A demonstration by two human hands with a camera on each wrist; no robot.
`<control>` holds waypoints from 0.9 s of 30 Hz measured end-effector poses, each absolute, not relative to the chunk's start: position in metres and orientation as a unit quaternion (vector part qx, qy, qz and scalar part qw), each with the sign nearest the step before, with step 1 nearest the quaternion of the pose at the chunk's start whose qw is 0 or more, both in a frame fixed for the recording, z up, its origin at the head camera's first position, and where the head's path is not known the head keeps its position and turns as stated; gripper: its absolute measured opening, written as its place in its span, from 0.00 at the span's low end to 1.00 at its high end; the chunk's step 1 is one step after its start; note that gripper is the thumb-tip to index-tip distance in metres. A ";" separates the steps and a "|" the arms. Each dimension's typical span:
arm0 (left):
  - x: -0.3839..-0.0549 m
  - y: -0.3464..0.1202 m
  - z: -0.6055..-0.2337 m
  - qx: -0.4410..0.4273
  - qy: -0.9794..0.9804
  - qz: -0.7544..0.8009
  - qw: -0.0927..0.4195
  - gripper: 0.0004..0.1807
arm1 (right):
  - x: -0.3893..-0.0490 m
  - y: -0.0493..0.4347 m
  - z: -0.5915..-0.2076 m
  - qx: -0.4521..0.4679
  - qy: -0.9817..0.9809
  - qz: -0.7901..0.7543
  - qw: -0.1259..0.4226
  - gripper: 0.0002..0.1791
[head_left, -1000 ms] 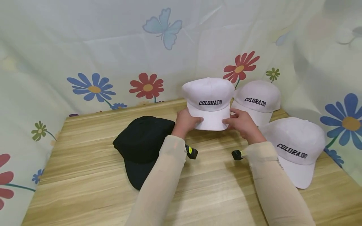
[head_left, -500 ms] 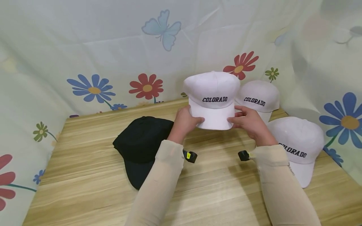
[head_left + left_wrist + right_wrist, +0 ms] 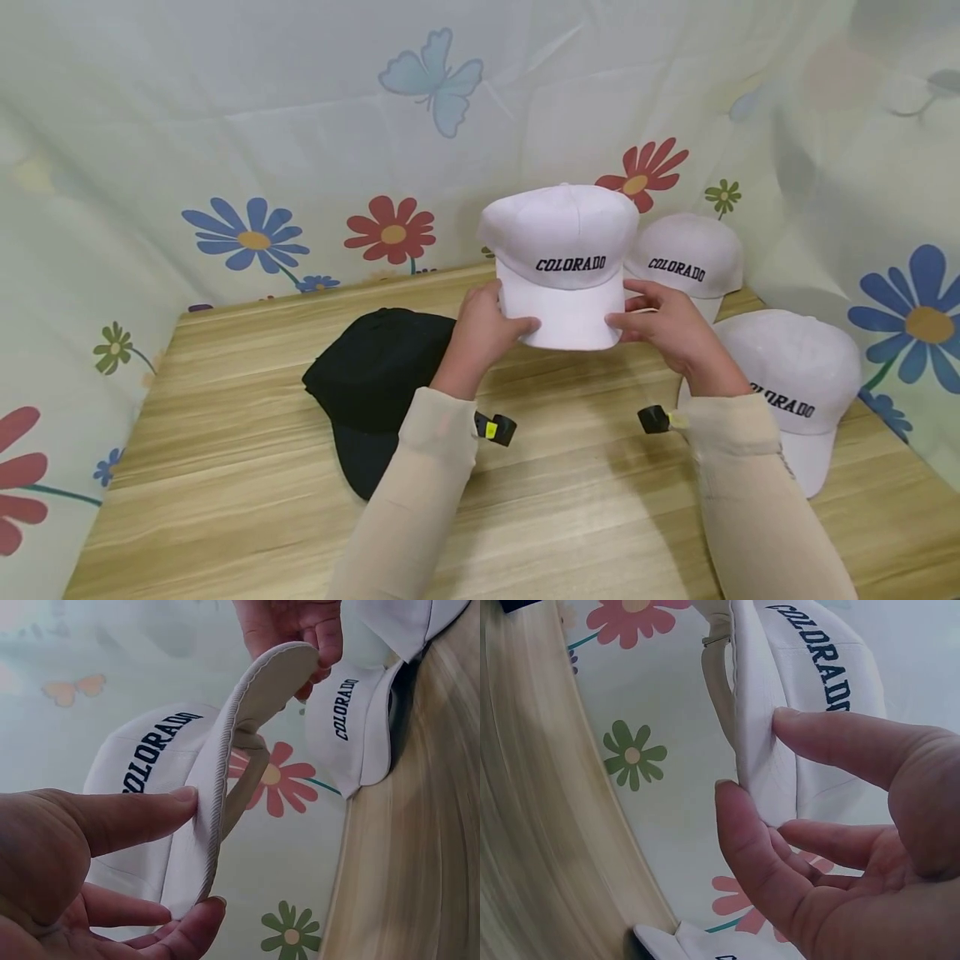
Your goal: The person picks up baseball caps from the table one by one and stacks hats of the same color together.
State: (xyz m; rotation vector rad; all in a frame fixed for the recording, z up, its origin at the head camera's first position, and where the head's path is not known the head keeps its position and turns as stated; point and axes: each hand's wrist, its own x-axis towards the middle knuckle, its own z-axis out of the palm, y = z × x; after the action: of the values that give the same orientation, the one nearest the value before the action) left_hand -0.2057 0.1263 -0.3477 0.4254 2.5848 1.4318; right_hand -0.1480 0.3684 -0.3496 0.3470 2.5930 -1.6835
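A white baseball cap (image 3: 562, 229) with black COLORADO lettering is held up off the table, brim toward me. At the brim's left edge my left hand (image 3: 483, 333) pinches it, thumb on top and fingers beneath. My right hand (image 3: 667, 329) pinches the opposite edge the same way. In the left wrist view, the brim (image 3: 217, 772) shows its pale underside, and daylight separates it from the tabletop. The right wrist view has the thumb resting on the brim (image 3: 757, 712) with fingertips curled under it.
On the wooden table (image 3: 225, 450), a black cap (image 3: 382, 375) lies left of centre. Two more white COLORADO caps sit to the right, a rear cap (image 3: 686, 250) and a nearer cap (image 3: 798, 367) partly behind my right arm. Flowered cloth (image 3: 315, 150) hangs behind.
Both hands have raised the white cap and brought it a little nearer, keeping their pinch on the brim. It hides less of the table and more of the cloth. The other caps stay put.
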 end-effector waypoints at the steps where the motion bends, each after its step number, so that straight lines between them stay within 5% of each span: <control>1: -0.204 0.125 -0.347 0.142 0.864 0.476 0.079 0.31 | -0.147 0.368 -0.349 0.108 0.833 -0.543 0.015 0.43; 27: -0.161 0.105 -0.356 0.167 0.885 0.426 0.084 0.22 | -0.111 0.369 -0.357 0.071 0.855 -0.511 0.049 0.42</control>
State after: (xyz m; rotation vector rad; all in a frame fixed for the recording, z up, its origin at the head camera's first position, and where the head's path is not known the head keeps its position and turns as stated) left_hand -0.1606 0.1051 -0.3560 0.4978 2.6423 1.2709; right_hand -0.1108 0.3689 -0.3569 0.2172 2.6059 -1.5571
